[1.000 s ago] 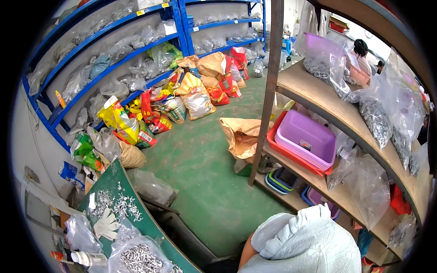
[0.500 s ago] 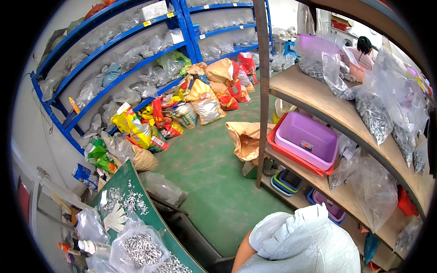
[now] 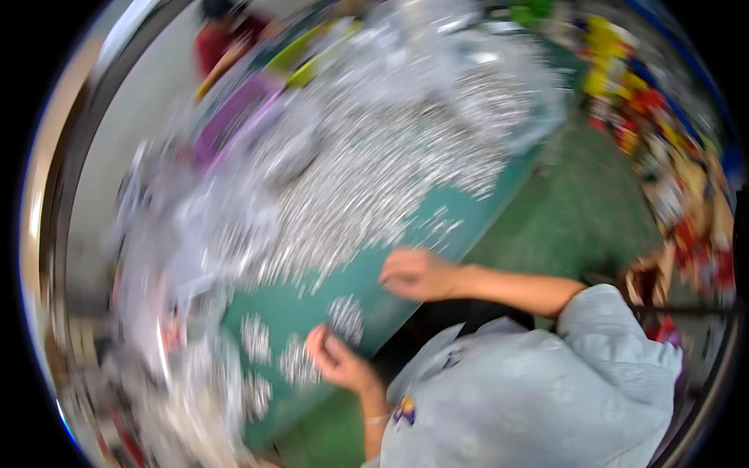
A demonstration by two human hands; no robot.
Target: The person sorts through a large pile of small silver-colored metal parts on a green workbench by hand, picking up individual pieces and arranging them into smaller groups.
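Observation:
The picture is heavily motion-blurred. A green table top (image 3: 406,234) carries a wide spread of small silver metal parts (image 3: 390,156). Several small heaps of the same parts (image 3: 296,351) lie near its front edge. My left hand (image 3: 335,359) sits with curled fingers beside one small heap (image 3: 346,318), touching or almost touching it. My right hand (image 3: 417,273) rests on the table near the edge of the big spread, fingers bent. The blur hides whether either hand holds any parts. My grey sleeves and shirt (image 3: 530,390) fill the lower right.
Clear plastic bags of metal parts (image 3: 195,234) crowd the left side of the table. A purple tray (image 3: 234,117) lies at the back left. The green floor (image 3: 593,195) runs along the right, with colourful sacks (image 3: 663,156) beyond it. A person in red (image 3: 222,31) is at the top.
The view has swung from the shelves and floor down onto the green table. Both my hands, out of view before, are now at the piles of parts.

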